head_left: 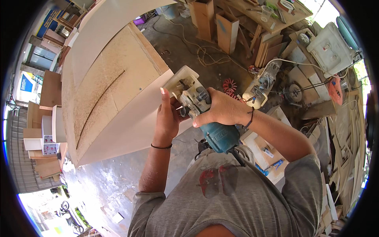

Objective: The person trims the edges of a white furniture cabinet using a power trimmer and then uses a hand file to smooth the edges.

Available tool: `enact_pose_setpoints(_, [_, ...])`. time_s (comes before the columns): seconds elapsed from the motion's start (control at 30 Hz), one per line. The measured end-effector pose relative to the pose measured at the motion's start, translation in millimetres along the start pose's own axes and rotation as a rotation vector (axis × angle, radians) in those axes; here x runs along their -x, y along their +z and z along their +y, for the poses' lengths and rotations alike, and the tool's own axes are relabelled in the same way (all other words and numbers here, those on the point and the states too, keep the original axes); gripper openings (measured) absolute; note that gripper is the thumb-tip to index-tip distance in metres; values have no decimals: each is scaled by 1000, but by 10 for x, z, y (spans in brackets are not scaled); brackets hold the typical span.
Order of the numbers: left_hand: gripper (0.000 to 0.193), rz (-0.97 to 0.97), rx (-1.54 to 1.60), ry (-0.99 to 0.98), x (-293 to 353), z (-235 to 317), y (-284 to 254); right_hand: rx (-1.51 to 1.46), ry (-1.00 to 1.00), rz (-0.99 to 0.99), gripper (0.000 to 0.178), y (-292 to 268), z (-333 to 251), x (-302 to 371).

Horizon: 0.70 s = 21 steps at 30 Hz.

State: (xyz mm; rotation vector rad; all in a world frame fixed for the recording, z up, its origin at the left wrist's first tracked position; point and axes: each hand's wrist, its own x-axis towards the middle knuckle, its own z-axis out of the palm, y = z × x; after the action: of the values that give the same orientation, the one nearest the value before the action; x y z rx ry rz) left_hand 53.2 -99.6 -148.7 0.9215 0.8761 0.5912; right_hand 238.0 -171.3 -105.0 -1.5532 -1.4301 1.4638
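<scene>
A trim router (222, 136) with a teal motor body and a pale, partly see-through base is held in front of my chest, its base tilted up and away from me. My right hand (223, 106) is wrapped around the router between motor and base. On the other side, my left hand (169, 118) has its thumb pointing up and its fingers curled against the router beside a small knob; their tips are partly hidden behind it. Just beyond my left hand lies a large pale panel (118, 91), strewn with sawdust along a long, dark curved groove.
A cream air compressor (254, 93) and a coiled red hose (231, 86) are on the floor at the right. Wooden boxes (227, 32) stand by a workbench (272, 19) at the far side. Cords trail over the floor. Timber strips (343, 146) lean at the far right.
</scene>
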Motion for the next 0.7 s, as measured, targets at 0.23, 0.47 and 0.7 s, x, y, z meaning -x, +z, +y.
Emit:
enact_pose_setpoints(0.23, [88,52,107,34,-47,-147,-1,27,-6,80,84,84,148,-61])
enact_pose_setpoints(0.47, [85,68,144,63,-74,-229,-13,41,64,64,89,86,131,-46])
enact_pose_setpoints(0.7, [84,90,154,33,-111,-344,-50,41,61,62,93,138,306,-98])
